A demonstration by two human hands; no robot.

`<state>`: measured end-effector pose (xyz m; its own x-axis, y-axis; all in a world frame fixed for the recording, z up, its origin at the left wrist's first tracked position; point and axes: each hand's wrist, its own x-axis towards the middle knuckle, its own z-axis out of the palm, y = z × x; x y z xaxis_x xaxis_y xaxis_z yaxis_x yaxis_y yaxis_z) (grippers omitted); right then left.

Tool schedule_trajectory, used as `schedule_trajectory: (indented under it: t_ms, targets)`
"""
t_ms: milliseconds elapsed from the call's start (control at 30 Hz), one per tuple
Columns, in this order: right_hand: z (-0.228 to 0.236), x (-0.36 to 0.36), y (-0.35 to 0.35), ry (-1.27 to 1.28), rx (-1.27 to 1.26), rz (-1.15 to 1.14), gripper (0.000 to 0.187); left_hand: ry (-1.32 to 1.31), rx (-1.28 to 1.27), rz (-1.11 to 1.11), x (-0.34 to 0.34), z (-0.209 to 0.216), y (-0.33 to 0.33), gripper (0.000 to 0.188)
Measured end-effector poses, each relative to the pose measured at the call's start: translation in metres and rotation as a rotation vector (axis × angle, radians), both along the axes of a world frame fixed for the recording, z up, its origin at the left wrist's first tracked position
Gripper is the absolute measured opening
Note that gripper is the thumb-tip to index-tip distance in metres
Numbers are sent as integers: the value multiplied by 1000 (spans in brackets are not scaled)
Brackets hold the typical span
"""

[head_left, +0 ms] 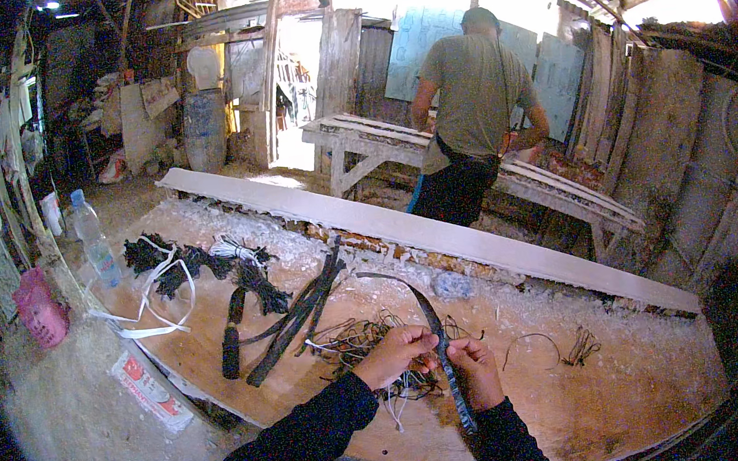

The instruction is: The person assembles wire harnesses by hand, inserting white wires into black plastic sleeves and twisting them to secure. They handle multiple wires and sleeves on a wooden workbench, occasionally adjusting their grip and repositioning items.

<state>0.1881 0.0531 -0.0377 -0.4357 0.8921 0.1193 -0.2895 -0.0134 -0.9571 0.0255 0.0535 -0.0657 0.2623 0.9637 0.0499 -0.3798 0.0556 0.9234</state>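
Observation:
A long, narrow dark strip (424, 304), flat like a strap, curves over the wooden tabletop and hangs down between my hands toward the near edge. My left hand (393, 359) pinches it from the left with thumb and fingertips. From the right, my right hand (476, 370) is closed on the same strip, close to the left fingertips. Beneath my hands lies a tangle of thin cords (345, 341), partly hidden by the left hand. Left of that sit several wide dark strips (294, 326) and a short black roll-like piece (231, 351).
Black cord bundles (258, 287) and a white strap (159, 328) lie at the table's left. A small cord bunch (582, 348) rests at right. A long pale board (423, 229) borders the far side. Bottle (96, 241) stands left; a person (477, 102) works beyond at another bench (359, 132).

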Motion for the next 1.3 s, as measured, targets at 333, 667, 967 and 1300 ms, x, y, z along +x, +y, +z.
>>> schedule_trajectory:
  t_ms: [333, 667, 967, 1300]
  targets:
    - [-1, 1, -1, 0, 43, -16, 3, 36, 40, -19, 0, 0, -1, 18]
    - [16, -5, -16, -10, -31, -11, 8, -29, 24, 15, 8, -3, -3, 18]
    - [6, -2, -8, -3, 1, -82, 4, 38, 38, 49, 3, -1, -4, 19]
    - [-5, 1, 4, 155, -163, -42, 6, -6, -52, 33, 2, 0, -2, 18]
